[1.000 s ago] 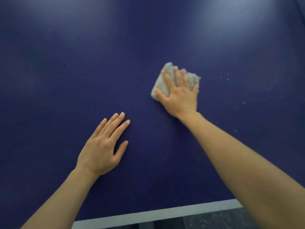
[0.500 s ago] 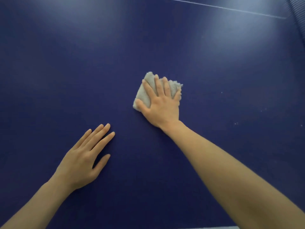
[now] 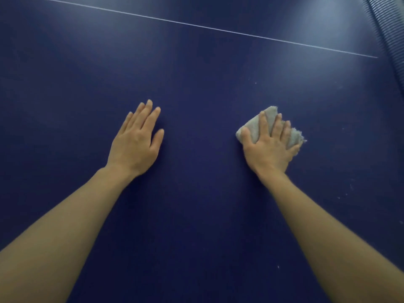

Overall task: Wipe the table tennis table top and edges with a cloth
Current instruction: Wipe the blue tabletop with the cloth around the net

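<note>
Two flat hands, right hand (image 3: 270, 147) spread on crumpled terry cloth (image 3: 272, 125), left hand (image 3: 136, 143) spread on matte blue table (image 3: 196, 95)

Dim light, soft glare patches on the far table top (image 3: 317, 20), wide-angle bending.

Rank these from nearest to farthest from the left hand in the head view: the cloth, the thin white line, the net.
1. The cloth, off to the right on the table top, pressed flat under the right hand.
2. The thin white line, ahead of the left hand, running across the table.
3. The net, at the far right corner of the view.
</note>
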